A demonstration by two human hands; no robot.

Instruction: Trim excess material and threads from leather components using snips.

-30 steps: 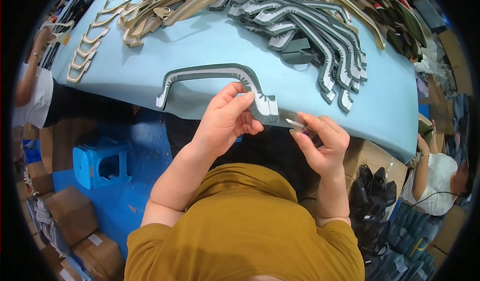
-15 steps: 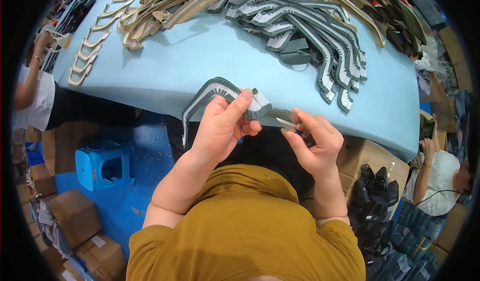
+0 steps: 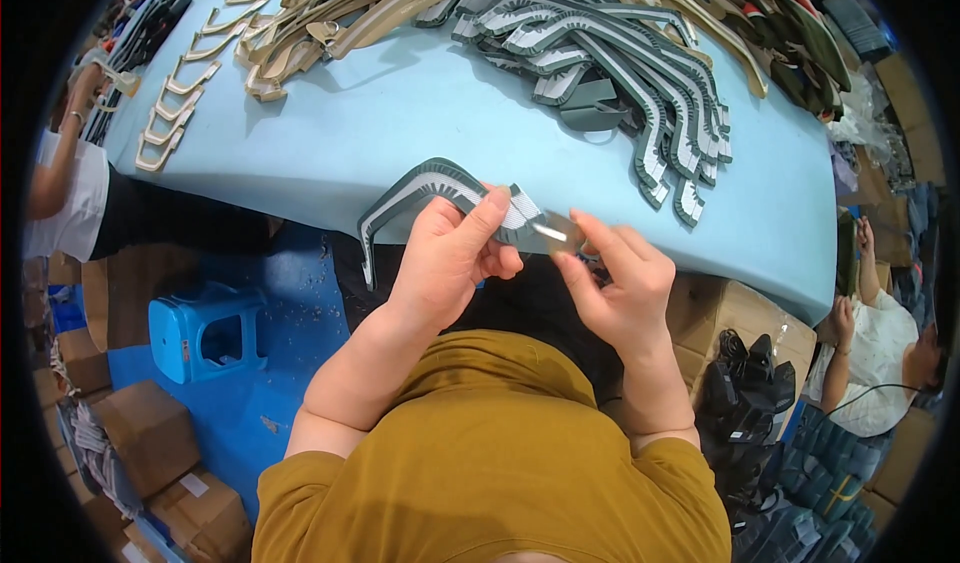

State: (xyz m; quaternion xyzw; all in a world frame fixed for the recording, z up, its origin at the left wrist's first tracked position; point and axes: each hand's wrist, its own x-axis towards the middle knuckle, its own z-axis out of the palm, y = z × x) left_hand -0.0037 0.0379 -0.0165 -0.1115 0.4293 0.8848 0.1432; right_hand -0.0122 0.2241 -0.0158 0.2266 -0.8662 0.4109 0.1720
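I see the left hand [image 3: 440, 251] pinching a bent gray and white strip [image 3: 430, 177] near one end, by the near edge of the blue table [image 3: 330, 133]. The right hand [image 3: 628, 281] is partly curled, with a small shiny blade [image 3: 553, 232] between thumb and finger, close to that end. It's blurry, so I can't tell if they touch. A slip could nick the left hand; a loose pinch could let the strip twist.
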